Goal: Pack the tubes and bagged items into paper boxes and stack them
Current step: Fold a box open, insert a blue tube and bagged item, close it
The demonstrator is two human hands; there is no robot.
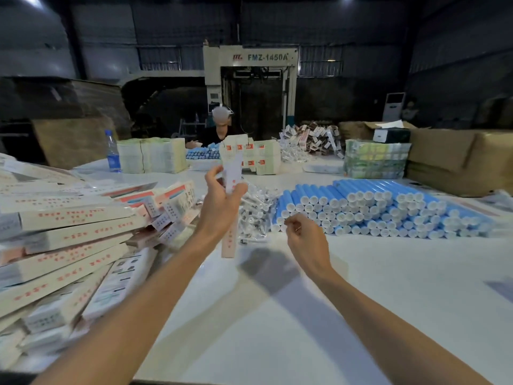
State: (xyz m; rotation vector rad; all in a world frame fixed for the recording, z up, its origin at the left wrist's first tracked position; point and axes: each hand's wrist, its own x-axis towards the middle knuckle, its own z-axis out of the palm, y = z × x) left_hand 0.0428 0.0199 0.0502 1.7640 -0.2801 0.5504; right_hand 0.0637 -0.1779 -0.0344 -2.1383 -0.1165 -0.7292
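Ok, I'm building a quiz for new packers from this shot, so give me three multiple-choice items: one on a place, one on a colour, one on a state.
1. Where does the pile of tubes lie on the table?
A. on the person's right side
B. on the person's left side
C. on the floor

2. What colour are the tube bodies?
A. red
B. blue
C. black

3. What is the left hand doing?
A. resting flat on the table
B. gripping a blue tube
C. holding a paper box upright

Answers:
1 A, the pile spreads out to the right, beyond the right hand.
2 B, the bodies are blue with white caps at the ends.
3 C, its fingers curl round the narrow box, which stands upright above the table.
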